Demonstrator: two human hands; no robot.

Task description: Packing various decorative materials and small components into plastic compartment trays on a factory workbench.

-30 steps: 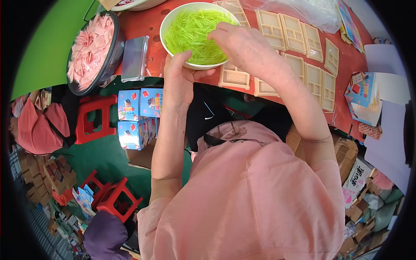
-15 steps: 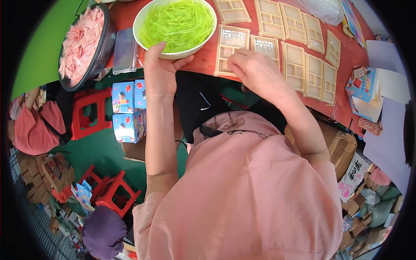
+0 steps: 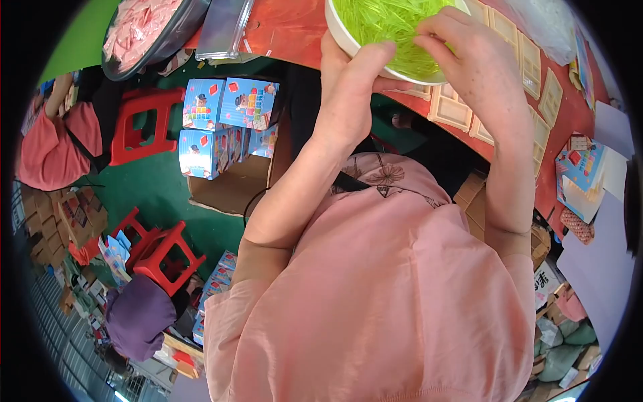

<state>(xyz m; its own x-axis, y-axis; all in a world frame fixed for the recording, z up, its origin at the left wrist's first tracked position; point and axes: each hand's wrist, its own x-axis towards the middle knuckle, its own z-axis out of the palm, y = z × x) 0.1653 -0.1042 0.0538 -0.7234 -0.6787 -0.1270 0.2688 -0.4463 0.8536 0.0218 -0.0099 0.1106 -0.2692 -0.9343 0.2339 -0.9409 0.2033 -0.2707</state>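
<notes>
At one o'clock, by the bench [image 3: 288, 30] edge, the white bowl [image 3: 341, 32] holds green strips [image 3: 378, 23]; the left hand [image 3: 349, 90] clamps its rim, the right hand [image 3: 477, 63] reaches in (pinching any, I cannot tell).

an open stretch of red tabletop [image 3: 291, 30] leaves a way through between the clear plastic cases [image 3: 224, 30] on the left and the white bowl [image 3: 341, 32]. the left hand [image 3: 351, 90] blocks the bowl's near left rim, the right hand [image 3: 472, 60] its right side; tan trays [image 3: 450, 109] crowd the tabletop farther right.
</notes>
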